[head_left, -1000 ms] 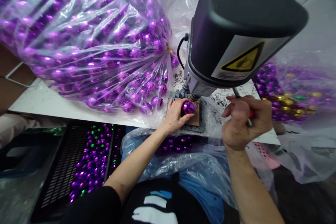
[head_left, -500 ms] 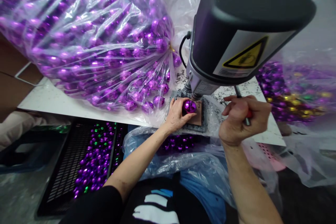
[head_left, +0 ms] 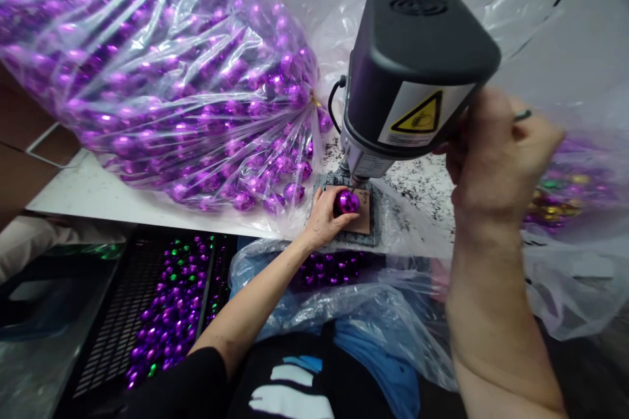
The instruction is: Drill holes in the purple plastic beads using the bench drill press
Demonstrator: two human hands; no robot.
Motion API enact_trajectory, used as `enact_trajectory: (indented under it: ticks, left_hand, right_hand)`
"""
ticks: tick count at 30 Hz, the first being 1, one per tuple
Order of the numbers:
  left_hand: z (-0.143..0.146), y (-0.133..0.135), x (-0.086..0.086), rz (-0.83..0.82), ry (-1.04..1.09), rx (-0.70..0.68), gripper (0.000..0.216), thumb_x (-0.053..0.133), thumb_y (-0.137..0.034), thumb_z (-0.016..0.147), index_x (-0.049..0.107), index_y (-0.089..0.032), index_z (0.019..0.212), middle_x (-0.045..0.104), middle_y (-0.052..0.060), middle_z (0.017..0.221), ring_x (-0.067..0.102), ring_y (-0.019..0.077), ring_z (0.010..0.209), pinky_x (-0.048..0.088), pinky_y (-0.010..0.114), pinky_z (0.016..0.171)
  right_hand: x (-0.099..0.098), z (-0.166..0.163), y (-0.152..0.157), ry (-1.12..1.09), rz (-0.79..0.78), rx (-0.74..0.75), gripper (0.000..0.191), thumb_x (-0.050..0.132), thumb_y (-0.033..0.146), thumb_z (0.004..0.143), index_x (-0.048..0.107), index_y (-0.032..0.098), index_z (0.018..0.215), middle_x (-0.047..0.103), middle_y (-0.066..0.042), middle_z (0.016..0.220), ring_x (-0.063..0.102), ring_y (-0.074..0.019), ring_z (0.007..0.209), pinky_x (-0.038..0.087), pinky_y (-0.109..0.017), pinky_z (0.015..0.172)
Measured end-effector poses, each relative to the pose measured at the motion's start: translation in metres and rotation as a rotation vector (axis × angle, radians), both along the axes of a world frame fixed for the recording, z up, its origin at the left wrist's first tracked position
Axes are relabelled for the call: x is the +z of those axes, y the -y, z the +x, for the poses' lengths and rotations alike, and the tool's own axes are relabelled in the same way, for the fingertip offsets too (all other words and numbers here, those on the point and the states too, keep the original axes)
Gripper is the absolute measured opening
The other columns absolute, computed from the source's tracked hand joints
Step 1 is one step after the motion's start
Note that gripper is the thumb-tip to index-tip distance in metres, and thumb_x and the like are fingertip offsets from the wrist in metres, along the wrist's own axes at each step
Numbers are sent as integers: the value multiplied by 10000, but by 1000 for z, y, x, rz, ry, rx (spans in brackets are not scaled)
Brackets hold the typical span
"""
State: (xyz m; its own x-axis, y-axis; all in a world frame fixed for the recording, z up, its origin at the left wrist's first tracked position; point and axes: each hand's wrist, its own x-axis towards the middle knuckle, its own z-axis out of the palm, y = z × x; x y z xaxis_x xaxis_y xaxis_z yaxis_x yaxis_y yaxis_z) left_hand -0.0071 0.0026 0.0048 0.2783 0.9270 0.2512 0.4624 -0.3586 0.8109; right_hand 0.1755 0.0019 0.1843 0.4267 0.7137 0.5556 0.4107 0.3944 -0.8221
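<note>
Purple and shiny, one ball (head_left: 349, 201) is under one drill (head_left: 422, 65), gripped in the left hand (head_left: 326, 213). It looks light, hard, slippery and easy to crack; its round sides seem best to hold. The right hand (head_left: 501, 157) is curled; what it holds cannot be told. One big tied bag (head_left: 250, 46) has too many balls (head_left: 293, 192) to count.

Your count: hands (head_left: 325, 217), two; held ball (head_left: 348, 201), one; machine (head_left: 422, 46), one; warning label (head_left: 425, 116), one; ring (head_left: 523, 115), one; brown board (head_left: 363, 215), one; tied bag (head_left: 181, 85), one, its balls too many to count.
</note>
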Motion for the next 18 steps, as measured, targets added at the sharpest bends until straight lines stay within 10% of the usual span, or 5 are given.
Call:
enact_trajectory:
  ticks: [10, 13, 18]
  left_hand:
    - [-63, 75, 20, 66, -227, -203, 807, 768, -397, 915, 357, -257, 1595, 551, 169, 1497, 555, 336, 1384, 493, 537, 1152]
    - [-65, 47, 35, 134, -290, -224, 798, 699, -476, 960, 307, -244, 1616, 503, 172, 1567, 514, 322, 1433, 482, 523, 1167]
    - [-57, -48, 57, 303, -809, 60, 291, 506, -105, 967, 674, -138, 1203, 706, 184, 1233, 602, 353, 1225, 386, 613, 1156]
  right_hand:
    - [4, 4, -22, -85, 42, 70, 468, 637, 510, 905, 501, 158, 629, 421, 43, 565, 374, -13, 469, 297, -186, 437]
    - [4, 4, -22, -63, 67, 57, 507, 640, 543, 899, 472, 161, 612, 361, 53, 558, 358, -12, 484, 272, -180, 447]
    - [7, 2, -20, -79, 32, 65, 453, 631, 524, 897, 535, 161, 642, 328, 66, 546, 377, -29, 453, 319, -194, 428]
